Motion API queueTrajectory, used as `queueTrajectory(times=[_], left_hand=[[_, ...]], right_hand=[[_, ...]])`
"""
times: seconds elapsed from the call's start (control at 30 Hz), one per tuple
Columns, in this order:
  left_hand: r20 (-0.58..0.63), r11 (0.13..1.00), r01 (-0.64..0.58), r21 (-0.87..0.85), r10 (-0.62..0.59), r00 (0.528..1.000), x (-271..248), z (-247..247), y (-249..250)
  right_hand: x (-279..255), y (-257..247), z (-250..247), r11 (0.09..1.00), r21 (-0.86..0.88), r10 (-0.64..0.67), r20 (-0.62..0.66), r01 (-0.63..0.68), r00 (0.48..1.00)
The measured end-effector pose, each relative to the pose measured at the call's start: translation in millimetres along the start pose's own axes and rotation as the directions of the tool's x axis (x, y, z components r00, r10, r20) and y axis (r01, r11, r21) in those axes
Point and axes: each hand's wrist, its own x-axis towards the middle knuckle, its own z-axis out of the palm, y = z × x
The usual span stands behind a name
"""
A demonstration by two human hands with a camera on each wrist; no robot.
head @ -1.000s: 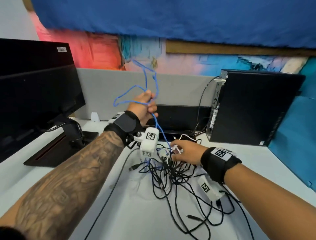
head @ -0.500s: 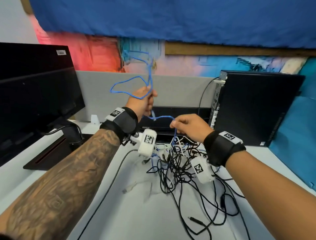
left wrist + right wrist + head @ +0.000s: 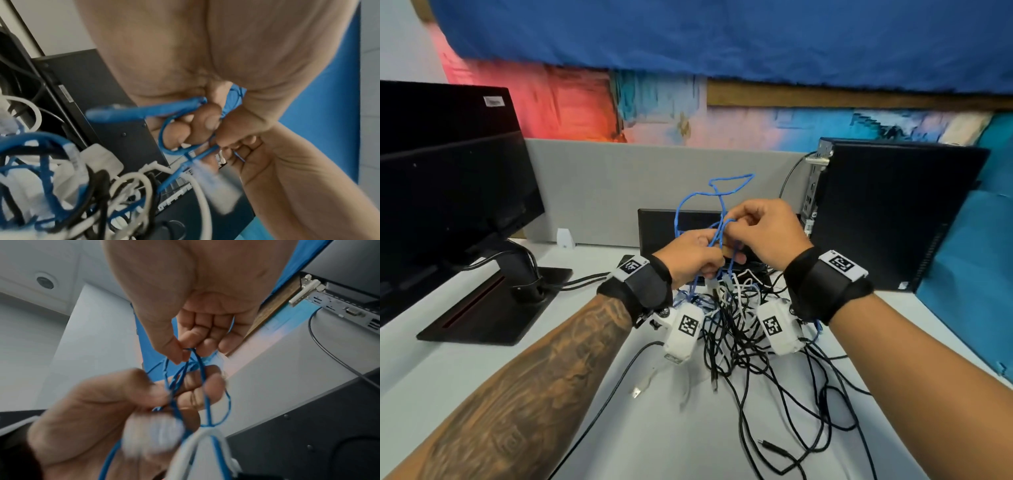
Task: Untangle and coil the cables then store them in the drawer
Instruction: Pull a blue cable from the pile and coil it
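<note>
Now the two hands are together above the cable pile (image 3: 739, 339), which serves as the landmark here; the left hand (image 3: 690, 258) has its fingers curled round a gathered bunch of the blue cable (image 3: 717, 192), and the right hand (image 3: 763, 233) pinches a strand of the same cable between thumb and forefinger, touching the left hand's fingers. A second ago the left hand held the blue cable high above the pile while the right hand was down in the tangle itself; half a second ago the right hand had risen with a blue strand, apart from the left; the hands have since closed on each other, and the tall loops have come down to just above them. I judge this to mean that the blue cable is being fed into the left hand turn by turn, so coiling has begun for one cable; yet its lower length runs down into the pile, among the black cables and white cables (image 3: 131, 186), so it is not free; a blurred plug dangles just below the hands in both wrist views. Behind the pile stands a grey partition (image 3: 619, 178); left of it a monitor (image 3: 448, 192); right of it a black computer case (image 3: 893, 212); no drawer shows, so storing lies well ahead.
</note>
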Motion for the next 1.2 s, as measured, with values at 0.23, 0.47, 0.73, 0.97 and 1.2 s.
queueTrajectory(times=[0.23,0.47,0.73,0.97,1.2], left_hand=[[-0.280,0.984,-0.088,-0.157,0.041,0.959,5,-14,-10],[-0.433,0.892,-0.281,-0.355,0.109,0.895,14,-27,28],[-0.401,0.907,-0.291,-0.304,0.155,0.903,15,-24,42],[-0.367,0.937,-0.210,-0.278,0.098,0.925,7,-23,37],[-0.291,0.977,0.120,0.175,-0.065,0.955,-14,-18,1]], right_hand=[[-35,35,20,0.997,-0.077,0.044,0.278,-0.024,0.960],[-60,77,26,0.818,-0.576,0.359,0.506,-0.002,0.784],[-33,54,-12,0.967,-0.233,0.139,0.129,-0.106,0.982],[-27,31,14,0.969,-0.234,0.021,0.398,0.080,0.917],[-10,16,5,0.999,0.035,0.027,0.125,-0.032,0.992]])
